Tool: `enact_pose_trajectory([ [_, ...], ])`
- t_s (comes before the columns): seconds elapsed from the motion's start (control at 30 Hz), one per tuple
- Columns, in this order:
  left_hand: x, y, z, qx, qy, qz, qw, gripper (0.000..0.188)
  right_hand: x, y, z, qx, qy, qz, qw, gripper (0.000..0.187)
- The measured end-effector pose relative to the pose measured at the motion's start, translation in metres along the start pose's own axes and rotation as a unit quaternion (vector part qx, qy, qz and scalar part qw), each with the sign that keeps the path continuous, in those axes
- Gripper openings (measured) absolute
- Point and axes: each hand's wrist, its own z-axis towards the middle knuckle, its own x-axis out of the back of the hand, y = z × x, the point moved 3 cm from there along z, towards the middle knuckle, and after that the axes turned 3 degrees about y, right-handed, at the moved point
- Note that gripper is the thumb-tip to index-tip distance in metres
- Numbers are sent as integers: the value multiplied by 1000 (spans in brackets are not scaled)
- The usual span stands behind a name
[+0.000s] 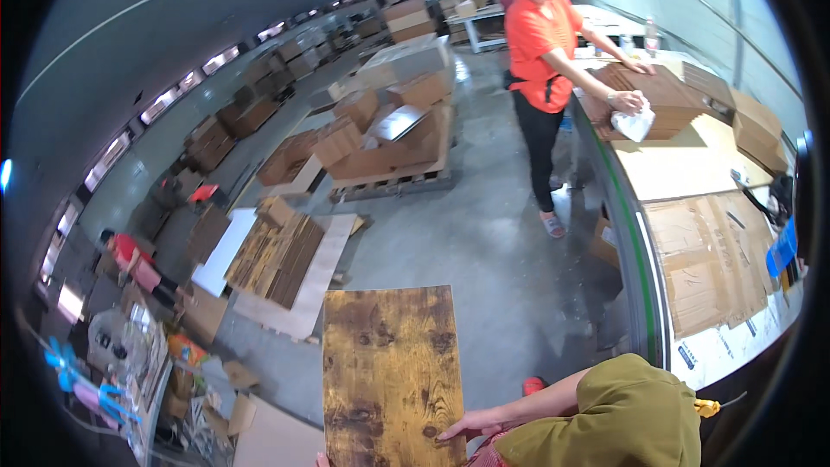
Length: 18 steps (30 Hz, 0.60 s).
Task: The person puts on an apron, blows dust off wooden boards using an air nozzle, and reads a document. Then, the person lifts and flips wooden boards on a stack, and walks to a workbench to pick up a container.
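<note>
A rectangular wood-grain board (389, 363), brown and yellow with dark knots, is held up in front of me. My right hand (474, 423) grips its lower right edge, thumb lying on the printed face and the other fingers hidden behind. Only a sliver of my left hand (322, 460) shows, at the board's lower left edge, closed on it; the rest is cut off by the picture's bottom. An olive-green sleeve (605, 415) covers my right upper arm.
To the right runs a workbench with a flattened cardboard sheet (709, 259). A co-worker in an orange shirt (540, 52) wipes stacked brown boards with a white cloth (634, 121). Ahead left, a stack of wood-grain boards (277, 255) stands on a pallet. A cluttered table (156, 389) is at left.
</note>
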Motion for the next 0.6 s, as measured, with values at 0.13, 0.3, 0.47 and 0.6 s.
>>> enact_pose_trajectory([
  [0.13, 31, -54, -35, -41, 131, 53, 989, 43, -16, 16, -5, -257, -48, -157, 952, 48],
  [0.3, 73, -86, -64, 80, 59, 21, 995, 51, -51, 38, 8, -308, -10, -145, 940, 51],
  [0.47, 125, -111, -125, 125, 178, 23, 976, 48, -92, 45, 44, -250, -160, -133, 946, 41],
  [0.6, 131, -120, -201, 155, 209, -10, 965, 42, -95, 31, 52, -249, -227, -188, 923, 39],
])
